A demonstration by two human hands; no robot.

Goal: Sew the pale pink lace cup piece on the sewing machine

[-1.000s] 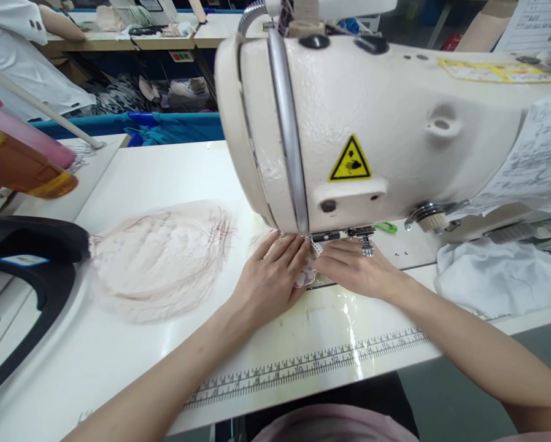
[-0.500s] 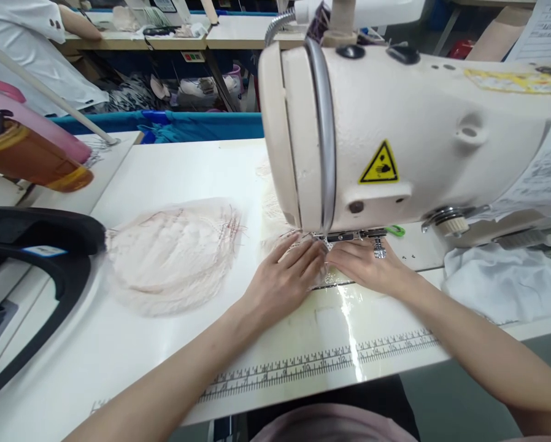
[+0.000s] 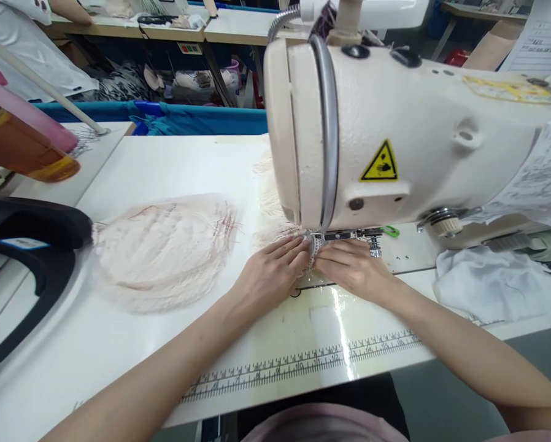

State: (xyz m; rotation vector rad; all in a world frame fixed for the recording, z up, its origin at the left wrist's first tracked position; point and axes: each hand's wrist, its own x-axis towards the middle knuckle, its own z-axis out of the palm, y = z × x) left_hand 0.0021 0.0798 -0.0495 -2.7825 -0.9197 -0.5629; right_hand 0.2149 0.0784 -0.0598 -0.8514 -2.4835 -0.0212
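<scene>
My left hand (image 3: 269, 276) lies flat on a small pale lace piece (image 3: 310, 255) under the head of a cream sewing machine (image 3: 395, 135), fingers stretched toward the needle area. My right hand (image 3: 351, 267) presses the same lace from the right, fingers together and pointing left, fingertips close to those of the left hand. The lace runs back behind the machine head (image 3: 269, 190). The needle and presser foot are mostly hidden by the machine head.
A stack of pale lace cups (image 3: 160, 248) lies left of my hands on the white table (image 3: 165, 166). A ruler strip (image 3: 303, 362) runs along the front edge. White cloth (image 3: 491, 285) lies right. A black curved part (image 3: 31, 245) and orange-pink bottle (image 3: 22, 144) sit far left.
Both hands have shifted slightly with the lace under the machine head; fingertips are now closer together. The view has moved a little.
</scene>
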